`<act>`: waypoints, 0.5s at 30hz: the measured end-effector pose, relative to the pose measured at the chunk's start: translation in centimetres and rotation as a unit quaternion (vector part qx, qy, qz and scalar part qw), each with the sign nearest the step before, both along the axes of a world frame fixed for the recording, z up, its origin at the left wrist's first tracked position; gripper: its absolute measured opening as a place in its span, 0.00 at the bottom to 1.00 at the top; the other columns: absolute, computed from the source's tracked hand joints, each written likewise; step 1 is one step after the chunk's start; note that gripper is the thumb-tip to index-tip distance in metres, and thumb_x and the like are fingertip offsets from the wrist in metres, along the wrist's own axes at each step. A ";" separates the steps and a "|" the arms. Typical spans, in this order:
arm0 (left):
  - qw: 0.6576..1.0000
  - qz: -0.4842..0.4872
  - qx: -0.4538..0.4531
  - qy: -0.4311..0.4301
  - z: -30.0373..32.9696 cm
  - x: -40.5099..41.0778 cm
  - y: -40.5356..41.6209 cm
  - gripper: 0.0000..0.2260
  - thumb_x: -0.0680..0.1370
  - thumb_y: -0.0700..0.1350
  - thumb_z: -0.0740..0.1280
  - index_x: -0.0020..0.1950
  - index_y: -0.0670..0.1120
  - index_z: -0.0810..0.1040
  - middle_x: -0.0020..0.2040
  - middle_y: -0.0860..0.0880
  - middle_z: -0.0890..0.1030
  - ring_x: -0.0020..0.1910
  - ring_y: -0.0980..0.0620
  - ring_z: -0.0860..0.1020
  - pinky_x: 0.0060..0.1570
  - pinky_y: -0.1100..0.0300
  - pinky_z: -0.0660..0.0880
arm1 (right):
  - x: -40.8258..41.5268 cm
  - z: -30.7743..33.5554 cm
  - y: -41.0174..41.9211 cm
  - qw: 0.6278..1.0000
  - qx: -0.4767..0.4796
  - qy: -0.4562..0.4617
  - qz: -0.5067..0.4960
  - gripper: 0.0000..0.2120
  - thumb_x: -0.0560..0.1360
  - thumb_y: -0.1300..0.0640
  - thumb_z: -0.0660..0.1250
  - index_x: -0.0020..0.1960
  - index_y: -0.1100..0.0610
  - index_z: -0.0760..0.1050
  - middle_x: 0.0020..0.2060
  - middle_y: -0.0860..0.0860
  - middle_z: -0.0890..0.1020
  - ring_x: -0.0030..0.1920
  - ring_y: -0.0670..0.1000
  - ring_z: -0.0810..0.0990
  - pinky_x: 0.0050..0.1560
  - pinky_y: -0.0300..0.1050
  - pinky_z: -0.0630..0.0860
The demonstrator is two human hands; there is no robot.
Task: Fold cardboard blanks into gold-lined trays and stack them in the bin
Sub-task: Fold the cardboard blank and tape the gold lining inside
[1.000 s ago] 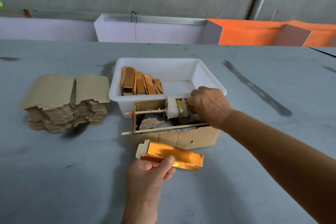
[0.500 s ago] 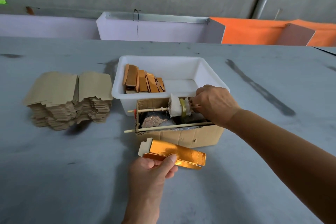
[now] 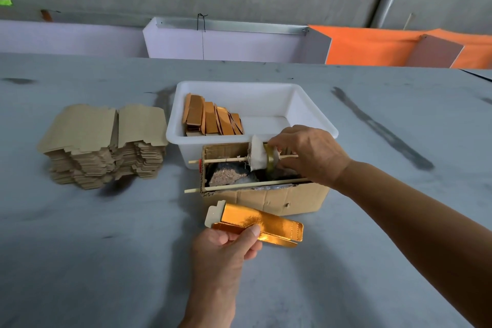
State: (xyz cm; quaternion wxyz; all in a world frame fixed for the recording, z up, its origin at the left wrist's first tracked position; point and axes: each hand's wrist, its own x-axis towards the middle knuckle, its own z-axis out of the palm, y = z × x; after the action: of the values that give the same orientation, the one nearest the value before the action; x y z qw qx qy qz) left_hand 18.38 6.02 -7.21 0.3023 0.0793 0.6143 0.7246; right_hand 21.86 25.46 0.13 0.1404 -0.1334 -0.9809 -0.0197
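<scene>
My left hand (image 3: 223,245) holds the gold-lined tray (image 3: 257,224) near its middle, thumb pressed on the foil face and fingers curled beneath; the grip is clamped on it. The tray is partly folded, one long wall raised, a plain white tab showing at its left end. It sits just above the tabletop (image 3: 80,247), directly in front of the cardboard box (image 3: 279,198).

My right hand (image 3: 311,153) reaches over the box, fingers curled around the right end of a roll (image 3: 262,153), white with a yellow-green band, threaded on the upper wooden stick (image 3: 221,160); that grip is closed on the roll. A second wooden stick (image 3: 239,186) lies across the near edge of the box opening. Dark, glittery material sits inside the box; I cannot tell what it is.

Touching the box on its far side stands the white bin (image 3: 314,114), holding a row of finished trays (image 3: 213,120) leaning together in its left half. To the left, apart from the bin, stands a stack of cardboard blanks (image 3: 103,146), brown side up.
</scene>
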 end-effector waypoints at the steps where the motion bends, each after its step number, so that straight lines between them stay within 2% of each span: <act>1: 1.000 -0.001 -0.002 0.000 0.0 0.0 0.0 0.04 0.69 0.36 0.73 0.34 0.40 0.81 0.29 0.43 0.82 0.27 0.51 0.81 0.26 0.66 0.76 | -0.1 0.1 0.1 1.000 -0.011 -0.001 -0.001 0.15 0.73 0.57 0.70 0.60 0.55 0.77 0.51 0.52 0.82 0.50 0.52 0.79 0.47 0.43 0.76; 5: 1.000 -0.002 -0.003 -0.003 -0.2 0.0 0.1 0.03 0.69 0.37 0.73 0.36 0.41 0.82 0.30 0.44 0.83 0.28 0.51 0.81 0.26 0.66 0.75 | -0.4 0.5 0.3 0.997 -0.064 -0.010 -0.030 0.15 0.74 0.57 0.69 0.61 0.55 0.76 0.49 0.52 0.82 0.44 0.48 0.76 0.42 0.38 0.68; 7: 1.000 -0.003 -0.001 -0.004 -0.2 -0.1 0.0 0.03 0.69 0.37 0.73 0.35 0.41 0.82 0.30 0.44 0.83 0.28 0.51 0.81 0.26 0.66 0.75 | -0.5 0.5 0.4 0.992 -0.118 -0.008 -0.046 0.15 0.73 0.59 0.70 0.59 0.56 0.76 0.49 0.52 0.82 0.44 0.49 0.76 0.44 0.39 0.71; 9: 1.000 -0.002 0.001 -0.004 -0.3 -0.1 0.0 0.03 0.69 0.37 0.73 0.35 0.41 0.82 0.30 0.44 0.83 0.28 0.51 0.81 0.26 0.66 0.75 | -0.5 0.5 0.4 0.983 -0.176 0.001 -0.058 0.13 0.73 0.61 0.70 0.57 0.59 0.75 0.50 0.55 0.82 0.48 0.53 0.79 0.51 0.45 0.77; 11: 1.000 -0.002 0.001 -0.003 -0.3 -0.1 0.0 0.03 0.69 0.37 0.73 0.35 0.42 0.82 0.30 0.44 0.83 0.28 0.51 0.81 0.26 0.66 0.75 | -0.4 0.5 0.4 0.971 -0.229 0.009 -0.071 0.11 0.73 0.62 0.70 0.55 0.60 0.75 0.51 0.56 0.82 0.52 0.55 0.80 0.55 0.51 0.77; 15: 1.000 -0.006 0.001 0.001 -0.5 -0.1 0.0 0.03 0.69 0.38 0.73 0.36 0.41 0.82 0.30 0.45 0.83 0.28 0.50 0.82 0.26 0.66 0.75 | -0.2 0.4 0.3 0.959 -0.272 0.024 -0.074 0.06 0.73 0.63 0.69 0.50 0.60 0.76 0.48 0.55 0.82 0.50 0.53 0.80 0.55 0.49 0.78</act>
State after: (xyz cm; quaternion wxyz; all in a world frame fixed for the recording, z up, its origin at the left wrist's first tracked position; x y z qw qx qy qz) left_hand 18.28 6.01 -7.73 0.3058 0.0836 0.6130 0.7237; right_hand 21.68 25.75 0.49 0.1206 -0.2389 -0.9330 0.2406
